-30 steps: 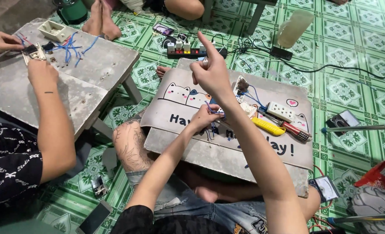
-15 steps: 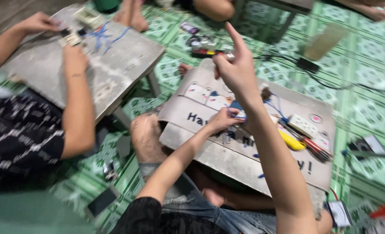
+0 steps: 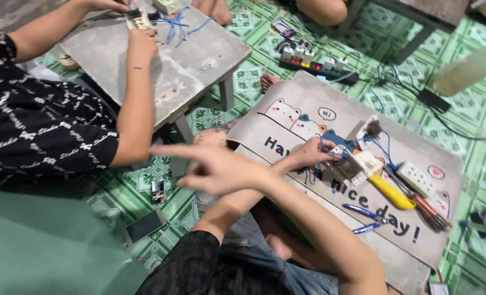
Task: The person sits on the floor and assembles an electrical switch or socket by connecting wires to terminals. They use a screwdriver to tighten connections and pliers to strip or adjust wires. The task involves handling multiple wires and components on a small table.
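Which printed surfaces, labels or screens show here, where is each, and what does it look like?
Printed mat: on the low table, beige, cartoon cats, dark lettering, pink heart.
Phone: on the green tiled floor, flat dark rectangle, screen off.
Second phone: on the floor at the top of the picture, dark, screen unclear.

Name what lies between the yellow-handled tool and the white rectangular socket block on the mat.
In the head view, red-handled screwdrivers lie between the yellow-handled tool and the white socket block.

Left hand [image 3: 308, 155] pinching blue wires [image 3: 377, 145] at a switch block [image 3: 352, 166]; right hand [image 3: 213, 169] pointing left, mid-air, over green tiles [image 3: 144, 177].
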